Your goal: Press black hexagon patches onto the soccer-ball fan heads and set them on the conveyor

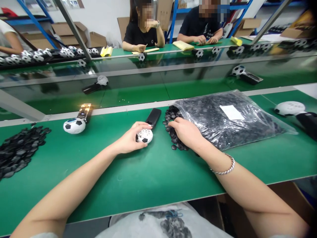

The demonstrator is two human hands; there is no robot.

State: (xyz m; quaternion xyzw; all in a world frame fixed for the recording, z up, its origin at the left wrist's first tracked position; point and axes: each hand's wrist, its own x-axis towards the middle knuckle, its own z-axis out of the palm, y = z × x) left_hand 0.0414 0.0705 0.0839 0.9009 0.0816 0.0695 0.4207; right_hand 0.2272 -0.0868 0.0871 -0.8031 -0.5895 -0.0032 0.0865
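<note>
Gripping a white football-shaped ball [146, 135] with black pentagon patches, the left hand [131, 138] has its thumb and fingers curved round the sides. The ball lies on the green counter [119, 185], a flat black handle [154, 117] reaching away behind it. The right hand [187, 131] has its fingertips down in a heap of loose black pentagonal pieces [172, 119] at the mouth of a clear plastic bag [210, 115] full of more; whether they pinch a piece, I cannot tell.

Work on this ball looks partly done: black patches show on its near side, while its top is a white lattice. Fingers hide some of it, so open places cannot be counted fairly. Plenty of loose pieces remain, including a second black heap [21, 150] at far left. Another white-and-black ball with a shiny handle [74, 126] lies left of the left hand, apart from it.
</note>
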